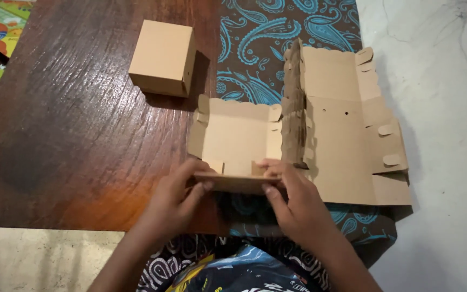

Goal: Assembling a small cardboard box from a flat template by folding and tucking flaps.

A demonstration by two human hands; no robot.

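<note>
A brown cardboard box blank [237,138] lies partly folded on the table, its side flaps raised. My left hand [177,196] and my right hand [293,201] both grip its near flap [237,183], which is bent upward, thumbs on the inner face and fingers on the outer face. To the right a stack of flat unfolded cardboard blanks [347,135] lies beside it, touching its right edge.
A finished closed cardboard box [162,57] stands at the back left on the dark wooden table [71,124]. A blue paisley cloth [255,48] covers the table's right part. A pale marbled floor [449,108] lies to the right.
</note>
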